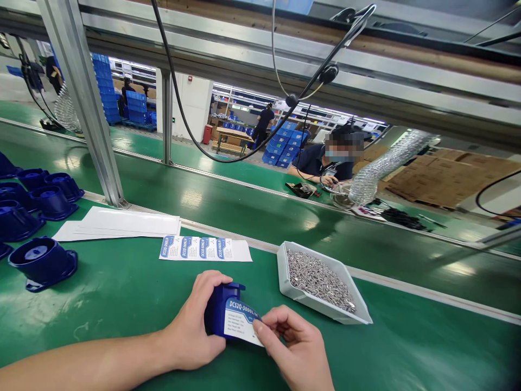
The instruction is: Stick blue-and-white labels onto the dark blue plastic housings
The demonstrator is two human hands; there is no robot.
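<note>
- Well left of the white tray point(284, 271), blue flanged housings point(51, 203) are standing grouped on the green worktop point(171, 288), probably leaving the working area free.
- Nearer the tray, on its left, white sheets point(126, 224) are lying in a stack; beside them, a strip of DC52Q labels point(205, 248) is facing up, presumably for easy picking.
- Left of the tray and nearer the wearer, the left hand point(199, 323) is grasping a dark-blue housing point(217, 309) from its left, seemingly steadying it and keeping the label side clear.
- Below the tray's left end, the right hand point(295, 342) is pinching the applied label's point(240, 323) projecting right end, perhaps keeping it straight against that housing.
- The tray itself is containing loose screw-like metal parts point(319, 279), its walls likely stopping them scattering.
</note>
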